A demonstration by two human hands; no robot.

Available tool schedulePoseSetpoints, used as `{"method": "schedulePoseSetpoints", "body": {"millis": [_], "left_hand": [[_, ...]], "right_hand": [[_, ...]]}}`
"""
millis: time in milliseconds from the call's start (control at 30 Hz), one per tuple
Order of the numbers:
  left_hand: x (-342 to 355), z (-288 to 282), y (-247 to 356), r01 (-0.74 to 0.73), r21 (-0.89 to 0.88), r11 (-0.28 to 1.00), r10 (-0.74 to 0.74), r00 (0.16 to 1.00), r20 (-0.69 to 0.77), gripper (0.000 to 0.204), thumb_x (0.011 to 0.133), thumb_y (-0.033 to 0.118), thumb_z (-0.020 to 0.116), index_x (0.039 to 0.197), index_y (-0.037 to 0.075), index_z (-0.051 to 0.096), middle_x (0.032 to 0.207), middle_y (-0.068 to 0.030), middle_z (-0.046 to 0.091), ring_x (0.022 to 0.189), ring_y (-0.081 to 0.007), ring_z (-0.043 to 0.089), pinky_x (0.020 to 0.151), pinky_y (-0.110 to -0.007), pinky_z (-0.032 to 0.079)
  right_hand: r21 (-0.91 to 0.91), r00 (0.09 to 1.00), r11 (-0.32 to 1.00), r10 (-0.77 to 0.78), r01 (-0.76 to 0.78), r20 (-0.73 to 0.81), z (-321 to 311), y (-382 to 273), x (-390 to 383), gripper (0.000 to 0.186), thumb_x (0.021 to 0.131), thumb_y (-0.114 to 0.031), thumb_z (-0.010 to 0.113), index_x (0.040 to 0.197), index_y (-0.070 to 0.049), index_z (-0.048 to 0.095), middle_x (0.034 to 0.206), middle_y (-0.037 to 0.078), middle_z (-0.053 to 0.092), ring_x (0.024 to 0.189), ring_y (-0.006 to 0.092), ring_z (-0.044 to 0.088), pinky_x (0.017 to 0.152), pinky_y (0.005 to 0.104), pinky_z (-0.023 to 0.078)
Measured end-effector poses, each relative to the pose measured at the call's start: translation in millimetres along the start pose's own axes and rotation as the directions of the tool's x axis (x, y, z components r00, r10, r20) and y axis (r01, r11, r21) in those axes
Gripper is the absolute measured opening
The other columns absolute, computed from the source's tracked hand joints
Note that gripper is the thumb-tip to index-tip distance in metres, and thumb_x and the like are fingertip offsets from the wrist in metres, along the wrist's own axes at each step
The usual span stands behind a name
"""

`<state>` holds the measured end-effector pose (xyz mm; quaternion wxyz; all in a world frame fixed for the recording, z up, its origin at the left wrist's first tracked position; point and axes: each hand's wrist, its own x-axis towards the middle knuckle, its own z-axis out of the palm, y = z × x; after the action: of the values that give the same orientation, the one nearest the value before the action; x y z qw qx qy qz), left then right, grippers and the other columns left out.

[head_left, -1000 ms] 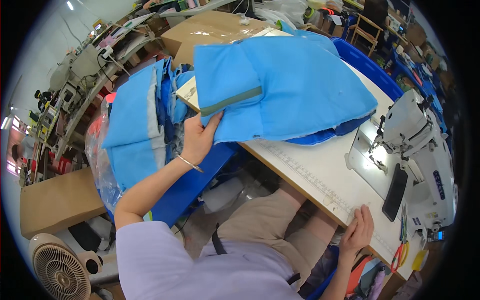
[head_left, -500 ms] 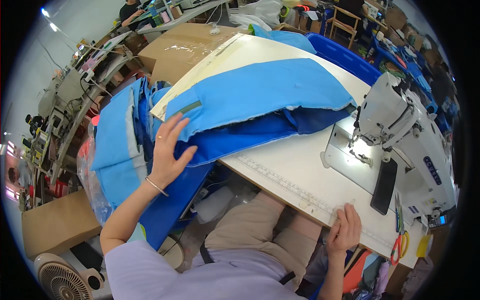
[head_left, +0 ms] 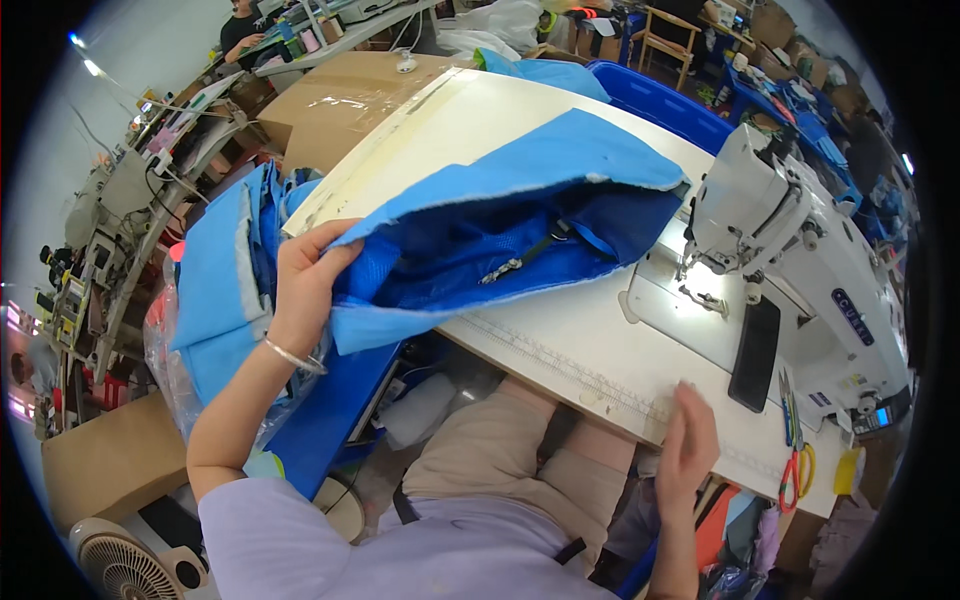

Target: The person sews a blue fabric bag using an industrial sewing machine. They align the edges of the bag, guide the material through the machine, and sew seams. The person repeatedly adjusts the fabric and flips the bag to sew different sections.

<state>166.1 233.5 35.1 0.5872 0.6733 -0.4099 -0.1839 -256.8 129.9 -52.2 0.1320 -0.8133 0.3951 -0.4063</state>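
A bag-like blue fabric piece [head_left: 480,195] lies across the white sewing table, its mouth gaping toward me. Its darker blue lining shows, and a dark strap with a cord-like end [head_left: 503,268] lies inside. My left hand [head_left: 312,280], with a bangle on the wrist, is closed on the left edge of this fabric and holds it up. Near the front table edge, my right hand [head_left: 688,440] hovers by the ruler strip with nothing in it, its fingers stretched out and slightly blurred. The white sewing machine [head_left: 770,210] stands to the right, its lamp lit over the needle.
Folded blue fabric [head_left: 215,290] is piled left of the table. Red- and yellow-handled scissors [head_left: 795,470] and a black phone-like slab [head_left: 755,355] lie at the right. Behind are a cardboard box [head_left: 345,105] and a blue crate [head_left: 660,105]. A fan [head_left: 125,565] stands lower left.
My left hand has gone from open above the fabric to gripping its left edge. The fabric's mouth has been lifted wider, showing the strap inside. My right hand has straightened its fingers.
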Motion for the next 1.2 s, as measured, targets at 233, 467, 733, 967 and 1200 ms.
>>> {"method": "schedulePoseSetpoints", "body": {"millis": [233,467,733,967,1200], "left_hand": [[-41,-18,31,-0.109,0.278,0.954,0.057,0.980,0.189,0.030,0.085,-0.003,0.064,0.114,-0.007,0.071,0.105,-0.0075,0.075,0.098,-0.0141,0.069,0.089,-0.028,0.053],[-31,52,42,-0.964,-0.107,0.242,0.747,0.114,0.655,0.030,0.078,0.002,0.065,0.107,0.000,0.072,0.106,-0.0180,0.072,0.099,-0.0320,0.071,0.086,-0.037,0.059],[56,135,5,-0.913,0.256,0.316,0.614,0.403,0.678,0.061,0.082,0.004,0.062,0.142,-0.002,0.050,0.140,-0.0244,0.053,0.129,-0.0396,0.053,0.117,-0.049,0.037],[26,154,21,-0.783,0.524,-0.334,0.343,0.417,0.842,0.043,0.092,0.020,0.057,0.131,0.005,0.067,0.128,-0.0154,0.066,0.114,-0.0300,0.063,0.108,-0.044,0.041],[10,124,40,-0.769,0.430,-0.473,0.287,0.327,0.900,0.030,0.088,0.020,0.059,0.104,0.008,0.081,0.107,-0.0125,0.075,0.113,-0.0283,0.064,0.112,-0.041,0.036]], "right_hand": [[0.102,0.913,0.910,-0.407,0.402,0.025,68,-58,137,0.034,0.083,-0.002,0.073,0.115,0.003,0.068,0.116,0.022,0.069,0.107,0.0378,0.067,0.094,0.0431,0.054],[-0.217,0.936,0.934,-0.220,0.283,0.275,157,-36,187,0.028,0.085,-0.016,0.071,0.107,0.000,0.071,0.103,0.025,0.071,0.097,0.0445,0.067,0.087,0.0494,0.054],[0.260,0.962,0.959,0.036,-0.109,0.271,81,-90,243,0.029,0.097,-0.022,0.062,0.109,0.001,0.073,0.083,0.013,0.072,0.077,0.0202,0.067,0.074,0.0350,0.052],[0.767,0.984,0.630,0.176,-0.126,0.017,52,-81,196,0.032,0.107,-0.016,0.056,0.130,0.006,0.063,0.119,0.007,0.068,0.107,0.0119,0.062,0.094,0.0283,0.050],[0.556,0.960,0.831,0.150,0.006,-0.235,46,-67,152,0.025,0.104,-0.009,0.059,0.125,0.003,0.067,0.107,0.003,0.071,0.097,0.0083,0.061,0.088,0.0239,0.048]]}}
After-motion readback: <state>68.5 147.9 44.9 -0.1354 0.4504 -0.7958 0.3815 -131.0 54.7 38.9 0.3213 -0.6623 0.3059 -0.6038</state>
